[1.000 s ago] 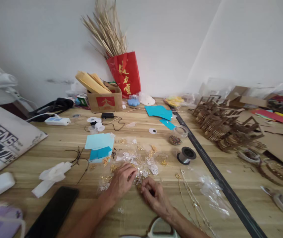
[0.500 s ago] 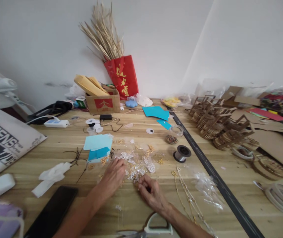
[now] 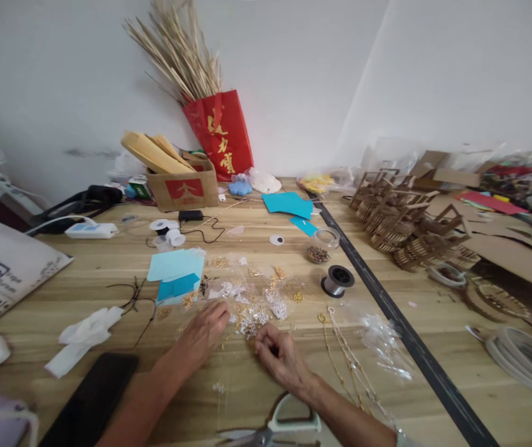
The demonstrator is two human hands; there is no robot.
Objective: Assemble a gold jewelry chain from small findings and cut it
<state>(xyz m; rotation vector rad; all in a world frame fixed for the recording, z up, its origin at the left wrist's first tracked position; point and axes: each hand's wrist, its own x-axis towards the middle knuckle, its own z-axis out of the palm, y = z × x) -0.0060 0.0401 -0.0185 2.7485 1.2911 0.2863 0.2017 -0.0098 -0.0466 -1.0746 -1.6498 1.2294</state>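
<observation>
Well, start beyond the scissors, to their left, with the left hand: fingers bent low and close together, no telling about anything pinched. Next, straight past the scissors, see the pile of tiny shiny bits. Might scatter or mix, silver with gold, from one quick swipe. No clear long axis to the loose pile; too small to tell the pointing of single bits. Then find the right hand, just beyond the scissors: fingers curled in narrow, load hidden. Might bump the scissors on pulling back.
</observation>
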